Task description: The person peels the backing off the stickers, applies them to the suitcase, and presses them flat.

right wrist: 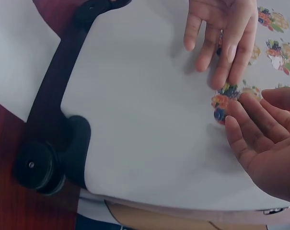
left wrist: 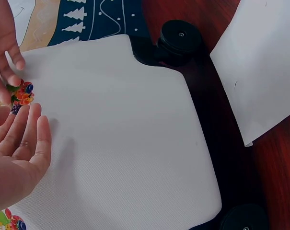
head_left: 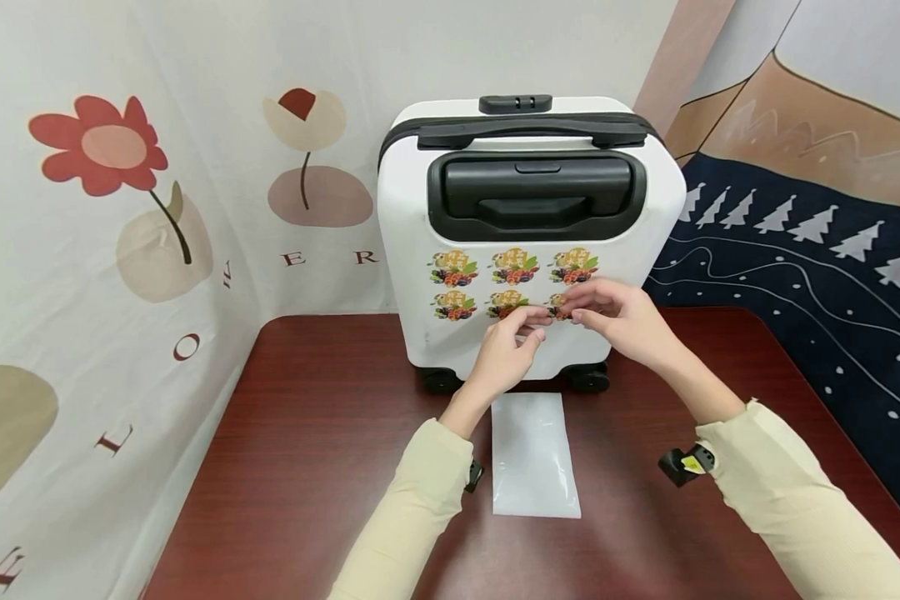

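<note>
A white suitcase (head_left: pixel 405 217) stands upright, with fruit stickers in two rows on its front below the black handle recess. Both hands are at the lower-right sticker (head_left: pixel 557 308), which lies flat on the shell. From its left side, my left hand (head_left: pixel 504 354) reaches in with loosely bent fingers, fingertips right at the sticker's edge. My right hand (head_left: pixel 630 323) comes from the right, its fingers relaxed and overlapping the sticker's upper right. The left wrist view shows the sticker (left wrist: pixel 25 93) between the two hands. Neither hand grips anything.
A white sheet (head_left: pixel 534 458) lies on the dark red table (head_left: pixel 330 467) in front of the suitcase. Black wheels (head_left: pixel 589 379) support the case at its base. Printed cloths (head_left: pixel 195 67) hang behind and beside the table.
</note>
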The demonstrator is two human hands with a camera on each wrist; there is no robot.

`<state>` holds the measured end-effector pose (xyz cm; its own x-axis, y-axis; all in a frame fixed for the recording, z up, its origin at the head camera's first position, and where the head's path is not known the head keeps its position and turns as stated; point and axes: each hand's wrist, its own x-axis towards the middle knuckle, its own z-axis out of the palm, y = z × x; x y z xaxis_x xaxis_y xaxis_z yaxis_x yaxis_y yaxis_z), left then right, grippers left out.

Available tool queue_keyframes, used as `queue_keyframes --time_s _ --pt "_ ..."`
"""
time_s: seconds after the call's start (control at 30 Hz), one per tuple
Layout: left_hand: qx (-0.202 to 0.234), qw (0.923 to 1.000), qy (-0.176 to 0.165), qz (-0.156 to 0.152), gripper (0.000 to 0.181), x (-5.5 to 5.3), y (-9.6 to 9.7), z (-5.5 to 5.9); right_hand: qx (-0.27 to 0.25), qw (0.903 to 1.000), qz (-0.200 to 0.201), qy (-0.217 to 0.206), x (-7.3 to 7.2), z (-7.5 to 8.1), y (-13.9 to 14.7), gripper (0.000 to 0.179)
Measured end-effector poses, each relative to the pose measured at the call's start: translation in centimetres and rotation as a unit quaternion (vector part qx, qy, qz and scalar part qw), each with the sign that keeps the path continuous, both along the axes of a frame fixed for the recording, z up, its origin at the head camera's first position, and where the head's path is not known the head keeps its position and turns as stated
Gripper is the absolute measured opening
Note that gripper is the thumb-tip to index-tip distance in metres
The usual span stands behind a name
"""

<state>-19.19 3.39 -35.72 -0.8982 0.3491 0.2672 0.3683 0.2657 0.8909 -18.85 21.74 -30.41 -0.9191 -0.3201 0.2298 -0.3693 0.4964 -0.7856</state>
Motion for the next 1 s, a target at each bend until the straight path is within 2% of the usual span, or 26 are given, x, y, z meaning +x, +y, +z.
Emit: queue_keyframes --time_s 0.33,0.57,0.8,1.0 --pt "0.007 1.0 -0.001 0.002 0.025 0.0 0.0 -0.1 -0.005 0.9998 -0.019 0.005 0.2 -0.7 1.9 0.019" --pt "0.007 1.0 0.002 0.004 0.024 0.0 -0.1 0.0 -0.007 0.9999 -0.013 0.002 0.2 -0.6 1.1 0.019" --pt "0.001 1.0 0.001 0.002 0.024 -0.1 0.0 -0.1 0.022 0.9996 0.015 -0.004 0.0 -0.8 -0.2 0.022" --pt "-0.001 1.0 -0.002 0.002 0.024 -0.1 0.0 0.0 0.033 0.9993 0.009 -0.014 0.1 -0.8 -0.2 0.022"
